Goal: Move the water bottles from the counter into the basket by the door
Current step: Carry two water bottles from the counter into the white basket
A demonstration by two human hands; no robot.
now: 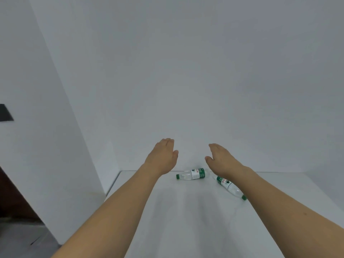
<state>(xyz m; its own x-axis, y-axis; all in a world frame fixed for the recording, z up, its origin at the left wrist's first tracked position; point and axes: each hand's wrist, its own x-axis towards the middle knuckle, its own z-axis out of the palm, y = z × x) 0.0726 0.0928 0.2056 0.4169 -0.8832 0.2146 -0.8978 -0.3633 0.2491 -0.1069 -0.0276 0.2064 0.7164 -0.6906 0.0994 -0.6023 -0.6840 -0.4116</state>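
Note:
Two clear water bottles with green caps and green-and-white labels lie on their sides on the white counter [186,220], near its back edge. The left bottle [191,174] points its cap to the left. The right bottle [229,187] lies slanted, cap toward me, partly hidden under my right forearm. My left hand [162,157] hovers above and to the left of the left bottle, fingers apart, holding nothing. My right hand [221,158] hovers above the gap between the two bottles, also empty. No basket or door shows in view.
A white wall [186,71] rises right behind the counter. A white pillar [46,127] stands at the left, with dark floor [18,239] below it. The counter's left edge [111,190] runs beside the pillar.

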